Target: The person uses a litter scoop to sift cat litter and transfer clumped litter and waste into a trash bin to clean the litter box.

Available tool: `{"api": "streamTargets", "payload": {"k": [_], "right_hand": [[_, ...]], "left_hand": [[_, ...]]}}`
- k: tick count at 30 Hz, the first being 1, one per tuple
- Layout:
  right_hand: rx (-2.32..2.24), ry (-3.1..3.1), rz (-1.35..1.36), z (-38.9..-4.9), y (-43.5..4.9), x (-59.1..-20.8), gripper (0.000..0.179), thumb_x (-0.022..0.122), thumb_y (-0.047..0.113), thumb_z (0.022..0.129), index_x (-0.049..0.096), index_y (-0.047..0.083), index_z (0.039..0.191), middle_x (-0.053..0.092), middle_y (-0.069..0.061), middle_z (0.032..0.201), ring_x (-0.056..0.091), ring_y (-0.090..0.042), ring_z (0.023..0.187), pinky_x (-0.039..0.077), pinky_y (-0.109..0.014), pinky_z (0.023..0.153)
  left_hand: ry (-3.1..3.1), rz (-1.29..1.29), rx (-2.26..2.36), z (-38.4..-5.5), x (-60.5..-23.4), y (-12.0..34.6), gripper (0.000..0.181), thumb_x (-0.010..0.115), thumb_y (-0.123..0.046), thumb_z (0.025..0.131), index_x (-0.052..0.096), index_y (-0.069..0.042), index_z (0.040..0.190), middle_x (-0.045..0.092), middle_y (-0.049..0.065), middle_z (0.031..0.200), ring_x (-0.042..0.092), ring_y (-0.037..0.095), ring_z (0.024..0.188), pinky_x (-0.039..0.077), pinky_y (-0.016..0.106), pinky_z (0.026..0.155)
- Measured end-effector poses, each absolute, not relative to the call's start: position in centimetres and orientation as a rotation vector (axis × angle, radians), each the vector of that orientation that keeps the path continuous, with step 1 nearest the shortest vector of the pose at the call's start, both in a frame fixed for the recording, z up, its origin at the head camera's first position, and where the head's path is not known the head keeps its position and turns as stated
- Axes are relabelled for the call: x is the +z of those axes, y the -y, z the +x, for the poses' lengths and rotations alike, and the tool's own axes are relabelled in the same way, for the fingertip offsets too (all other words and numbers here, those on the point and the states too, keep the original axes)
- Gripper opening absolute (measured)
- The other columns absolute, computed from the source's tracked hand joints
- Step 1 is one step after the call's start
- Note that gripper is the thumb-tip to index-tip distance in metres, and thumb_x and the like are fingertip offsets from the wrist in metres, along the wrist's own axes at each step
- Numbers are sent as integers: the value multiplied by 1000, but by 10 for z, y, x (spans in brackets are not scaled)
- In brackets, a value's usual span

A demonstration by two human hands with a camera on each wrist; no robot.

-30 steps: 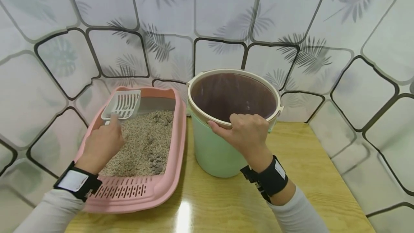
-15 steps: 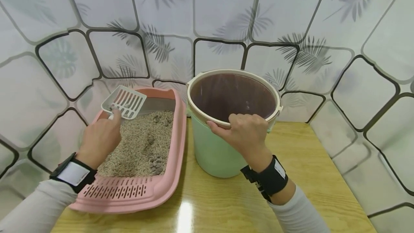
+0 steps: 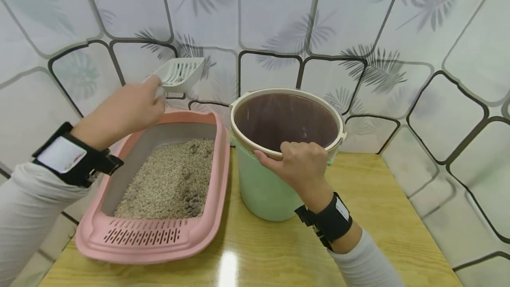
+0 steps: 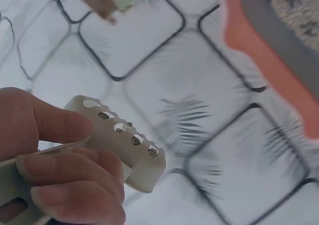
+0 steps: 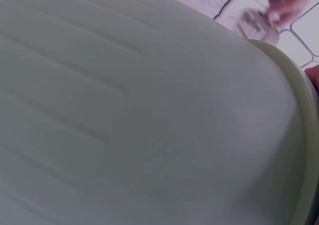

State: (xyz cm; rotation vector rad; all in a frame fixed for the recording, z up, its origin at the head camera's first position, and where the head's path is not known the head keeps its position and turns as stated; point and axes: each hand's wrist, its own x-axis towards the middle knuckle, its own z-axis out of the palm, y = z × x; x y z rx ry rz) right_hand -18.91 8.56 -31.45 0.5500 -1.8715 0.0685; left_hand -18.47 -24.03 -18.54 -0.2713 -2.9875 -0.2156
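My left hand point(image 3: 129, 105) grips the handle of a white slotted litter scoop point(image 3: 181, 74), raised above the back of the pink litter box point(image 3: 217, 229). In the left wrist view, fingers and thumb wrap the handle, and several small clumps show through the slots of the scoop point(image 4: 124, 140). Sandy litter point(image 3: 167, 180) with darker clumps at its right side fills the box. My right hand point(image 3: 300, 163) holds the near rim of a pale green bucket point(image 3: 263, 194), fingers over the edge and thumb along the outside. The bucket's dark inside shows no contents.
Box and bucket stand side by side on a wooden table point(image 3: 358, 225). A patterned curtain point(image 3: 271, 21) closes off the back and both sides. In the right wrist view the bucket's side point(image 5: 164, 115) fills most of the frame.
My left hand has lifted the scoop up and rightward from over the litter to above the box's back edge. The right hand keeps its hold on the bucket rim.
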Motion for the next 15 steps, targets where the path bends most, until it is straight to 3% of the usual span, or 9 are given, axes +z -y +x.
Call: {"api": "streamTargets", "payload": {"k": [3,6,9,15], "right_hand": [[63,1874,548,-189,-88,-315,73,35,70,90,30,15,41,25,4,37,14,-12,36,6,-25,42],[68,1848,548,-190,-89,-315,74,36,70,90,29,15,41,24,4,37,14,-12,35,7,-25,41],[78,1827,551,-191,-88,-315,74,37,70,90,29,16,41,24,4,36,14,-12,34,8,-26,40],[62,1843,542,-190,-89,-314,74,36,72,89,31,16,41,27,4,36,16,-11,33,10,-26,38]], "left_hand": [[2976,-354,-118,-189,-165,202,25,29,-21,97,42,-3,110,53,16,84,56,30,73,44,40,61],[2971,-420,-10,-195,-162,164,22,39,-17,94,42,-4,112,56,15,84,59,30,75,46,41,58],[2914,-510,147,-203,-174,133,27,49,-13,89,46,-4,115,56,10,74,59,27,67,48,40,53],[2606,-721,487,-211,-204,96,14,60,-9,89,58,-6,102,55,4,61,58,19,55,50,36,48]]}}
